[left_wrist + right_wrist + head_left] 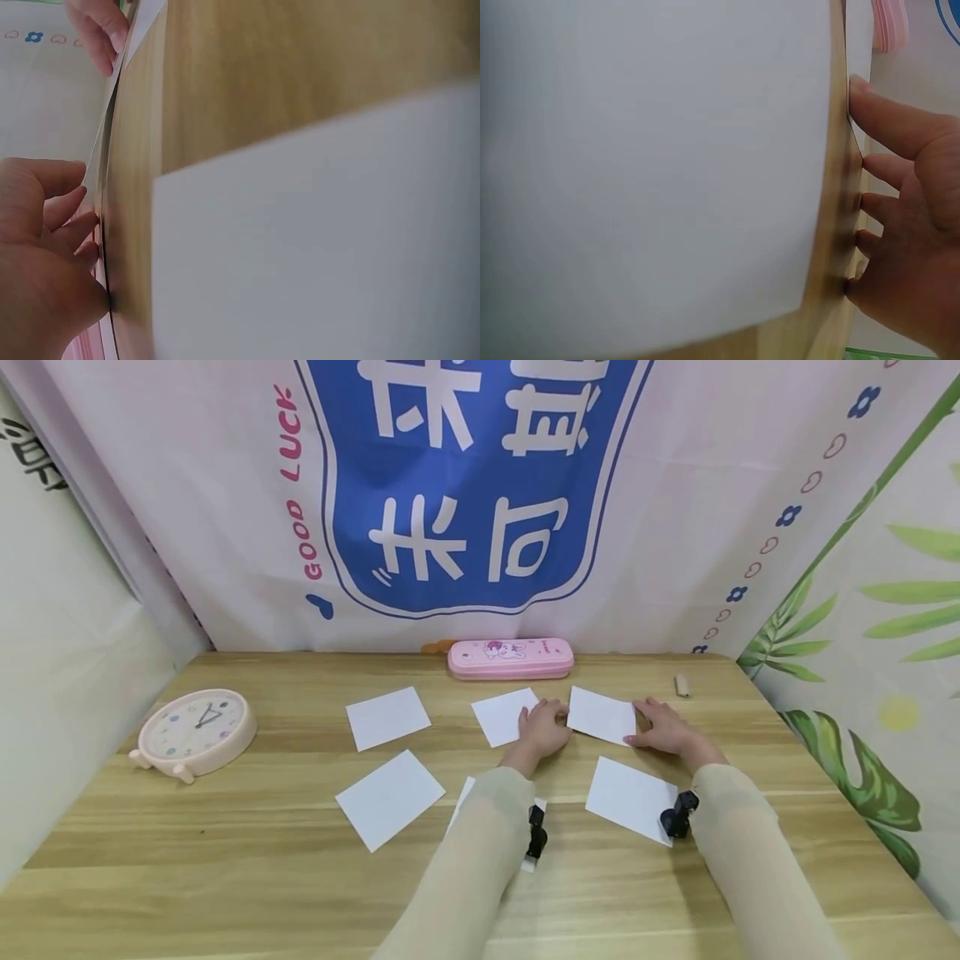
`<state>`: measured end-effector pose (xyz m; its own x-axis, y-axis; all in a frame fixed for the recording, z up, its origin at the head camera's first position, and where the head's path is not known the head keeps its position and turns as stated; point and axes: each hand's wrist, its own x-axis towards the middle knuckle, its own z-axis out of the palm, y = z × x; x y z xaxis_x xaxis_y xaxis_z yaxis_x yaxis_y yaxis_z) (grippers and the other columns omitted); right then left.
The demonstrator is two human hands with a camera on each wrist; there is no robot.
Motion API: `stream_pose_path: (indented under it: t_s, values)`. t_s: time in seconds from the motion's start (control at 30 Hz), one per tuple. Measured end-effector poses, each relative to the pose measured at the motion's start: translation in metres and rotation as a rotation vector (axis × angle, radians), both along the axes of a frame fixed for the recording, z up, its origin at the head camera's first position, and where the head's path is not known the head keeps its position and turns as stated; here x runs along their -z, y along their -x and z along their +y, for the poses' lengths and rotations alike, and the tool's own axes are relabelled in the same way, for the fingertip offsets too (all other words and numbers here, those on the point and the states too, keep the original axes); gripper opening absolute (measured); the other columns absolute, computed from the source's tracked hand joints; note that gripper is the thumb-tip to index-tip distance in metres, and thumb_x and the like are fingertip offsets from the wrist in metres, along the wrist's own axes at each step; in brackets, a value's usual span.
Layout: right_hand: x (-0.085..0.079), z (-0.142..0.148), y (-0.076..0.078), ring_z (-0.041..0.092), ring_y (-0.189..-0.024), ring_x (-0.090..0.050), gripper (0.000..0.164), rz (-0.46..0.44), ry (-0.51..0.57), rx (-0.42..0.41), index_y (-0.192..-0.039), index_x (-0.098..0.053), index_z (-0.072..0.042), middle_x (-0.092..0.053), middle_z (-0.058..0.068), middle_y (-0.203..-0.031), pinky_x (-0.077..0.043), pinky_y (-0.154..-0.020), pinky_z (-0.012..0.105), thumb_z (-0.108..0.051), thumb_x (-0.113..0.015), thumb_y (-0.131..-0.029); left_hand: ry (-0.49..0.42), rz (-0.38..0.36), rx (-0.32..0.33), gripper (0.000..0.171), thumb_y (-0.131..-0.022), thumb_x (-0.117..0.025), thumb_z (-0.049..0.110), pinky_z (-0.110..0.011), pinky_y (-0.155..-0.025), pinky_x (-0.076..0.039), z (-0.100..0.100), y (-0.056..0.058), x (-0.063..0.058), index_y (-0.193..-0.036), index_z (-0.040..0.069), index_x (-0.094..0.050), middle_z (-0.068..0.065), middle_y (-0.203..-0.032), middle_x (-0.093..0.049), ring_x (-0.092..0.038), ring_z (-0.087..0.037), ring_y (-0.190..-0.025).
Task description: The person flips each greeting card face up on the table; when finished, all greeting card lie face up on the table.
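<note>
Nearest you, your pale sleeves reach in from about five and six o'clock over a wood-grain desk, a black camera on each wrist. White cards lie in two rows of three. In the near row, one card is at eight o'clock, another at four; the six o'clock one is mostly under your left forearm.

Beyond, your hands flank the two o'clock card. Your right hand has its thumb and fingers spread, touching the card's right edge. Your left hand lies at its left edge, fingers loosely bent (whether they touch it is hard to tell), partly covering the twelve o'clock card. The last card sits at ten.

Farther out: a round clock at nine, a small beige block at two, and a pink case at twelve, before a printed cloth.
</note>
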<state>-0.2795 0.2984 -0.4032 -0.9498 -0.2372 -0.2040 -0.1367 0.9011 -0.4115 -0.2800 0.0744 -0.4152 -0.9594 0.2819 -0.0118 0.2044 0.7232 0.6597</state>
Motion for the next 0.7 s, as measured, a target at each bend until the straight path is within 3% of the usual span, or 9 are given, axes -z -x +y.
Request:
stream_pose_path:
  t_s: [0.23,0.4,0.5,0.53,0.57,0.7]
  values:
    - [-0.001,-0.001,-0.002,0.05,-0.119,-0.003,0.081,-0.02,0.0,0.004,-0.132,-0.019,0.009,-0.007,0.035,-0.133,-0.005,-0.093,0.06,-0.037,-0.059,-0.078,-0.128,0.056,-0.052,0.025,-0.081,-0.058,0.021,-0.042,-0.1,-0.006,0.004,-0.002,0.003,-0.103,0.011,-0.054,0.001,-0.103,-0.058,-0.048,-0.013,-0.102]
    - [-0.001,-0.001,-0.002,0.049,-0.12,0.0,0.081,-0.036,0.014,0.011,-0.133,-0.02,0.005,-0.005,0.034,-0.134,-0.003,-0.092,0.061,-0.037,-0.06,-0.077,-0.189,0.044,-0.069,0.02,-0.079,-0.061,0.014,-0.042,-0.1,-0.006,0.004,0.001,0.005,-0.098,0.01,-0.055,0.004,-0.089,-0.064,-0.053,-0.011,-0.096]
    - [0.0,0.0,-0.002,0.048,-0.12,0.001,0.081,-0.042,0.019,0.015,-0.133,-0.019,0.004,-0.004,0.033,-0.134,-0.002,-0.092,0.061,-0.038,-0.06,-0.077,-0.172,0.069,-0.066,0.022,-0.076,-0.062,0.015,-0.041,-0.101,-0.004,0.005,0.008,0.014,-0.097,0.012,-0.055,0.009,-0.082,-0.064,-0.053,-0.008,-0.094]
    - [0.0,0.0,-0.002,0.048,-0.12,0.001,0.082,-0.042,0.02,0.014,-0.133,-0.019,0.004,-0.004,0.033,-0.134,-0.002,-0.092,0.061,-0.038,-0.06,-0.077,-0.18,0.111,-0.053,0.024,-0.075,-0.063,0.018,-0.039,-0.101,-0.001,0.006,0.016,0.026,-0.097,0.014,-0.055,0.013,-0.079,-0.063,-0.053,-0.007,-0.093]
    - [0.001,0.0,-0.001,0.048,-0.12,0.001,0.082,-0.04,0.019,0.014,-0.133,-0.018,0.004,-0.004,0.033,-0.134,-0.002,-0.092,0.061,-0.038,-0.06,-0.077,-0.166,0.114,-0.047,0.028,-0.074,-0.064,0.019,-0.038,-0.101,0.0,0.006,0.019,0.03,-0.1,0.015,-0.055,0.014,-0.077,-0.062,-0.052,-0.006,-0.093]
    - [0.002,0.002,0.0,0.048,-0.12,0.001,0.085,-0.047,0.039,0.032,-0.134,-0.017,0.005,-0.004,0.033,-0.134,-0.002,-0.092,0.061,-0.038,-0.061,-0.076,-0.133,0.11,-0.043,0.044,-0.071,-0.063,0.017,-0.04,-0.101,-0.001,0.007,0.02,0.03,-0.114,0.017,-0.054,0.014,-0.073,-0.061,-0.05,-0.009,-0.101]
